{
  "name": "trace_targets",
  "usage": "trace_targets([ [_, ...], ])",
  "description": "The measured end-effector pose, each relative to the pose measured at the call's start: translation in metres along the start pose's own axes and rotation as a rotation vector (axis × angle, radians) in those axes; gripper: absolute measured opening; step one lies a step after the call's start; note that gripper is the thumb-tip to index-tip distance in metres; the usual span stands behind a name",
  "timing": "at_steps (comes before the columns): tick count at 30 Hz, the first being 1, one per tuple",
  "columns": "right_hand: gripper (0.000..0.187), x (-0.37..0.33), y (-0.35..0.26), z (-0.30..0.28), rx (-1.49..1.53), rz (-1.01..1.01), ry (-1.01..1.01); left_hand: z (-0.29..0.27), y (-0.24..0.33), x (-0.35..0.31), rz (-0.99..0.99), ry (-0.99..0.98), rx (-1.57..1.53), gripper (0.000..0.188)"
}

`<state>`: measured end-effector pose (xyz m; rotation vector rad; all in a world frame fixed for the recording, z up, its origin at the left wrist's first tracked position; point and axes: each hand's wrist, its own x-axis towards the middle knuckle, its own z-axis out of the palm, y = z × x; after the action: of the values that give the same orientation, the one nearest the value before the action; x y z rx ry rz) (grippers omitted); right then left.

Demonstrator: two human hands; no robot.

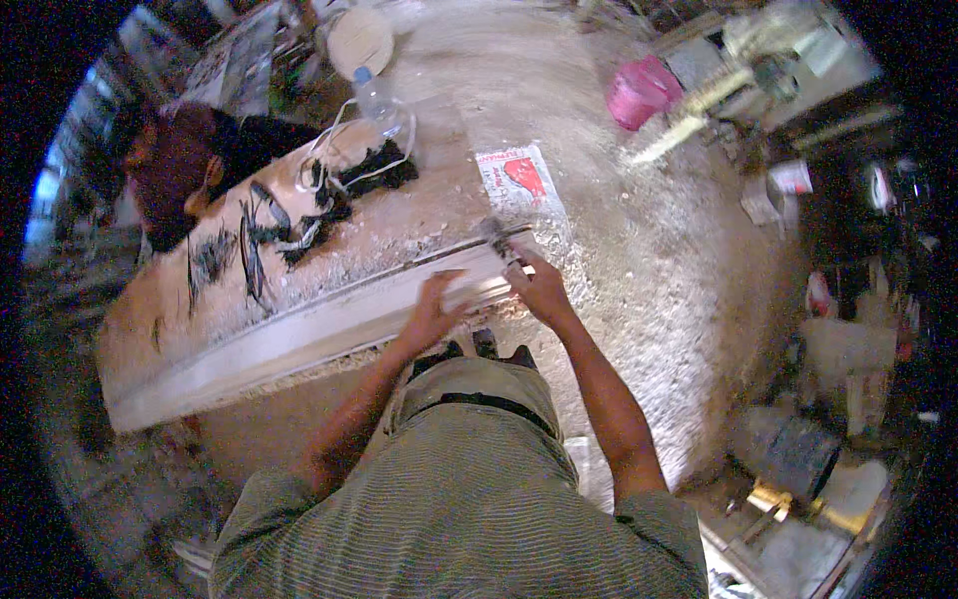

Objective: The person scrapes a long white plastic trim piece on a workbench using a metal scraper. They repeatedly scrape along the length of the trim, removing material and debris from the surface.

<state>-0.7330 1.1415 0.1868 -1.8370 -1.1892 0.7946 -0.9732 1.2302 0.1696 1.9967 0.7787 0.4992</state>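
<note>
Wooden board (299,337): pale, long; lies along the near edge of the workbench (439,150), lower left up toward both hands
Co-worker (175,175): at the bench's far left side; head low, dark sleeve behind the bench top
Dark slender pieces (267,205): scattered on the bench, left part; black bundle (384,170) farther right
Bottle (371,92): clear, blue cap; at the bench's far end, white cord looped beside it
Left hand (431,314): over the board's near edge — fingers bent, apart from thumb; contact with board, cannot tell
Dark tool (496,238): blurred, at the board's right end; exact kind unclear
Right hand (541,292): fingers closed round the tool — pinching its near end
Pink container (644,92): on the floor, far right of the bench
</note>
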Motion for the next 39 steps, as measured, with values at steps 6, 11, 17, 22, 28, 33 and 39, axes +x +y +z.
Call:
trace_targets([
  [6, 0.034, 0.060, 0.018, -0.067, -0.480, -0.228, -0.297, -0.105, -0.090, -0.138, -0.614, 0.636, -0.038, 0.048],
  [11, 0.042, 0.108, 0.061, -0.127, -0.804, -0.689, -0.435, -0.117, -0.064, -0.205, -0.742, 0.938, 0.079, 0.055],
  [17, 0.042, 0.133, 0.015, -0.059, -0.985, -0.907, -0.754, -0.082, -0.057, -0.176, -0.943, 0.779, 0.156, 0.082],
  [22, 0.034, 0.143, -0.018, -0.015, -1.014, -0.801, -0.852, -0.063, -0.112, -0.139, -1.019, 0.755, 0.255, 0.103],
  [28, 0.031, 0.125, -0.016, -0.073, -0.983, -0.940, -0.739, -0.056, -0.132, -0.143, -1.002, 0.728, 0.336, 0.104],
  [33, 0.029, 0.141, -0.021, -0.014, -0.954, -1.178, -0.660, -0.059, -0.123, -0.148, -0.969, 0.728, 0.311, 0.102],
  [39, 0.043, 0.146, -0.005, -0.058, -1.070, -0.840, -0.951, -0.061, -0.117, -0.149, -0.960, 0.741, 0.223, 0.104],
])
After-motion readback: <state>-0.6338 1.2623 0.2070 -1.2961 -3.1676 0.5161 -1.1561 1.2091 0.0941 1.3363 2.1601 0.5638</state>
